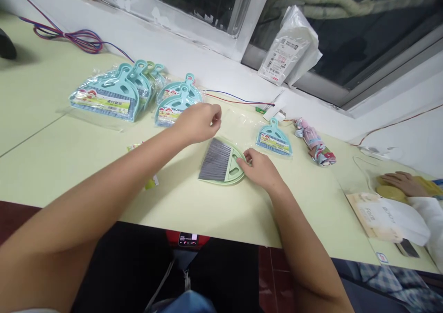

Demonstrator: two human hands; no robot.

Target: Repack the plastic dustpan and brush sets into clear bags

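Note:
A small green dustpan (238, 180) lies on the table in front of me, with a green hand brush (217, 160) with grey bristles nested in it. My right hand (259, 167) grips the handle end of this set, thumb on top. Above its far left side hovers my left hand (199, 123), fingers curled closed; whatever may be between them is hidden. Clear plastic film (238, 124) lies on the table just right of the left hand. Under my left forearm, a printed green card (151, 183) is partly covered.
Bagged blue dustpan sets (107, 96) are stacked at the back left, with more bagged sets (178, 103) behind my left hand. One bagged set (274, 140) and a folded patterned umbrella (314, 144) lie right. Another person's hand (398, 183) rests far right, near a paper bag (377, 216).

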